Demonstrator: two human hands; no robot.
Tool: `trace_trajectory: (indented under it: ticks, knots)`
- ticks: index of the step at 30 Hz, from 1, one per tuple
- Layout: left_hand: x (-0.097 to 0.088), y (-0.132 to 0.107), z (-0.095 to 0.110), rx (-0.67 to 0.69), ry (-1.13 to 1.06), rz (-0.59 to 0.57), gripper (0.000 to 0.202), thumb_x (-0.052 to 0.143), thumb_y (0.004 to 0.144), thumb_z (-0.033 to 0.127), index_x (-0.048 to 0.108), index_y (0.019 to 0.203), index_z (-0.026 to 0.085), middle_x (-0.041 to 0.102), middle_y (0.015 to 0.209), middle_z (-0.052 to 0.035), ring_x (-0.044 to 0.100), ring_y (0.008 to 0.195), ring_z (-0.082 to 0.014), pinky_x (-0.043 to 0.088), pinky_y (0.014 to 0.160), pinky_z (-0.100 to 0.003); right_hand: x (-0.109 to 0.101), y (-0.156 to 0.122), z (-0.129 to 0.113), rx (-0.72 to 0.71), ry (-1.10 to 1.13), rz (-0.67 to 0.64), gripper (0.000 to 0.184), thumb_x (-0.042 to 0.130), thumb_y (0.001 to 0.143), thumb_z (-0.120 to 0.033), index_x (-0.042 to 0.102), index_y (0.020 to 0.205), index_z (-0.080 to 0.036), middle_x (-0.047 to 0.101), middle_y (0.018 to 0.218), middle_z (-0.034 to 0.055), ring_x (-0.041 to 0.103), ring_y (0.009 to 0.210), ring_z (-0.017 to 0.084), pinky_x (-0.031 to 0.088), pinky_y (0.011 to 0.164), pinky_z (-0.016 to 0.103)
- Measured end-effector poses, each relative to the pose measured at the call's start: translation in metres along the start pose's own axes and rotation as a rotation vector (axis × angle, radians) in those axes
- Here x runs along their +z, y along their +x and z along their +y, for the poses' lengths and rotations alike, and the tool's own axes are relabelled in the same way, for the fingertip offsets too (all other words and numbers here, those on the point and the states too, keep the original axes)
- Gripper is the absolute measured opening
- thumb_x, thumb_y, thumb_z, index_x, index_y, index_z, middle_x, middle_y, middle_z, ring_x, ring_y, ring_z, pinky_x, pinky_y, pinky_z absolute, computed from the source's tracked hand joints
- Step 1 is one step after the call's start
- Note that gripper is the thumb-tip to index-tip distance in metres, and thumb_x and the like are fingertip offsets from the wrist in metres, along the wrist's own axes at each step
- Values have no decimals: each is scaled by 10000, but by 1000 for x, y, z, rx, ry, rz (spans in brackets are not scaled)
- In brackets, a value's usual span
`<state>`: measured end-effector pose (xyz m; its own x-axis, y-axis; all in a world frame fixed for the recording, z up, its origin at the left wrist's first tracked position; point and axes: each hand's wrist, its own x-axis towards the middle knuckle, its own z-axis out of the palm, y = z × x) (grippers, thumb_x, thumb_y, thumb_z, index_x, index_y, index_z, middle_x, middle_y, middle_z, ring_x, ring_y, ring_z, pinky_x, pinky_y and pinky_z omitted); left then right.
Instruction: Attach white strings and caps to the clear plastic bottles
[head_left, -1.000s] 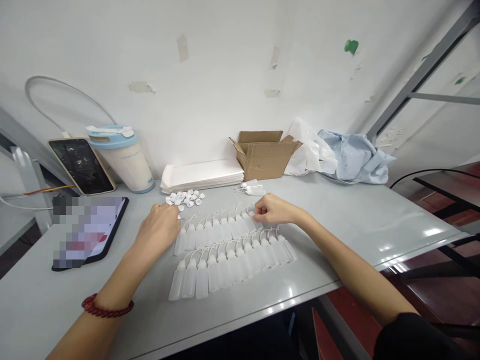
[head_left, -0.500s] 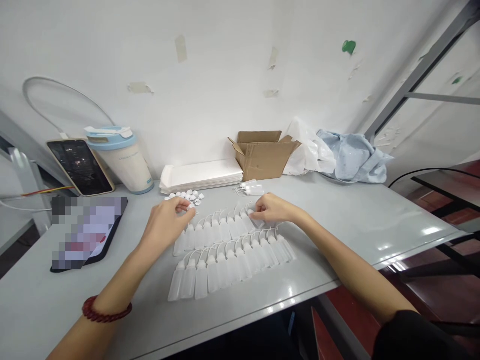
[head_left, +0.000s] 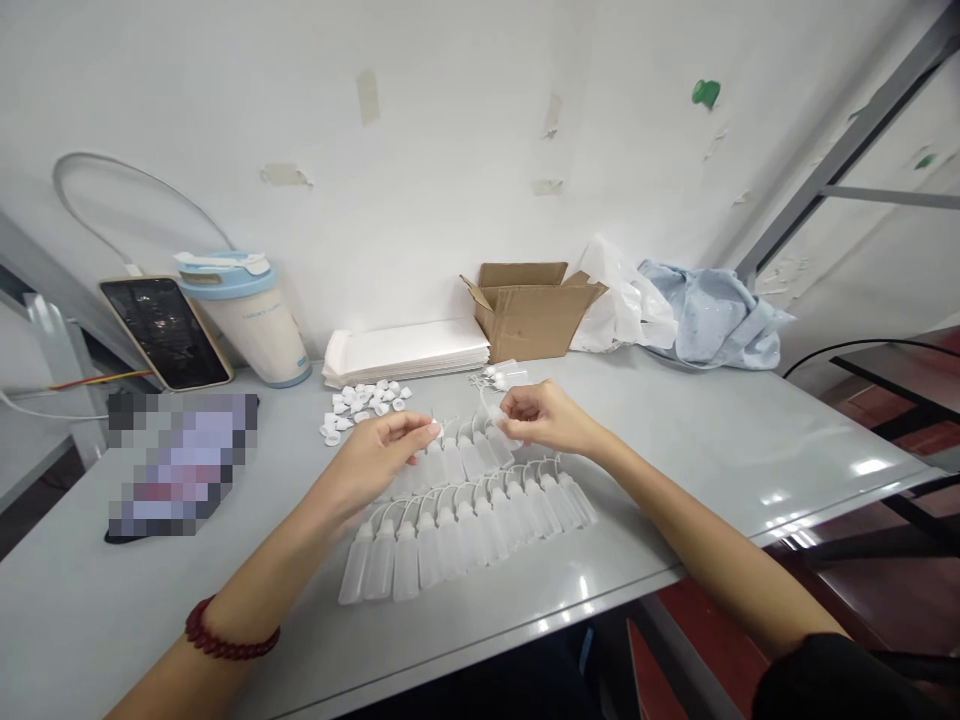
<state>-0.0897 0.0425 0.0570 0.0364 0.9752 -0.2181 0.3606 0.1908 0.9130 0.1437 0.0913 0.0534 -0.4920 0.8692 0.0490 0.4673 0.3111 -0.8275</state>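
Note:
My left hand pinches a small white cap between thumb and fingertips, above the back row of bottles. My right hand has its fingers closed on a small translucent bottle at the right end of that row; the fingers hide part of it. The back row of bottles lies partly covered by my left hand. Nearer to me, a front row of similar bottles lies side by side, with thin white loops at their necks. Loose white caps are heaped left of my left hand.
A few bottles lie before an open cardboard box. Left of it is a white stack. A tumbler, an upright phone and a blurred-out device stand or lie at left. Plastic and blue cloth sit at right.
My left hand has moved right from beside the cap pile, carrying a cap towards my right hand. More of the pile shows. The right hand has lifted the bottle's neck end slightly.

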Motion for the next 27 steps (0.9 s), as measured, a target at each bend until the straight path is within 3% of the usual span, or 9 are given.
trace_trajectory:
  ticks: [6, 12, 19, 27]
  knots:
    - [9, -3, -7, 29, -215, -123, 312, 662, 758, 486, 663, 859, 191, 569, 761, 8, 527, 783, -151, 392, 838, -322, 11, -10, -12, 2, 273, -172, 99, 584, 753, -231, 557, 725, -140, 596, 619, -3, 539, 515, 85, 440, 496, 209]
    - [16, -9, -2, 24, -412, -227, 248, 684, 773, 416, 669, 875, 190, 552, 775, 13, 513, 788, -128, 404, 836, -298, 21, -12, -8, -43, 393, -289, 89, 589, 785, -220, 587, 795, -131, 621, 647, -4, 531, 517, 73, 412, 498, 199]
    - [19, -12, 1, 112, -337, -286, 225, 628, 826, 411, 660, 882, 196, 556, 766, 12, 516, 781, -130, 409, 816, -290, 25, -11, -11, -10, 455, -289, 99, 582, 790, -229, 590, 794, -130, 608, 636, -13, 502, 499, 62, 372, 466, 188]
    - [16, -12, 2, 225, -182, -176, 238, 607, 830, 406, 661, 953, 209, 620, 816, 0, 572, 785, -144, 467, 774, -277, 26, -9, -15, 42, 528, -182, 176, 577, 827, -314, 608, 854, -143, 585, 646, -14, 460, 517, 60, 330, 461, 184]
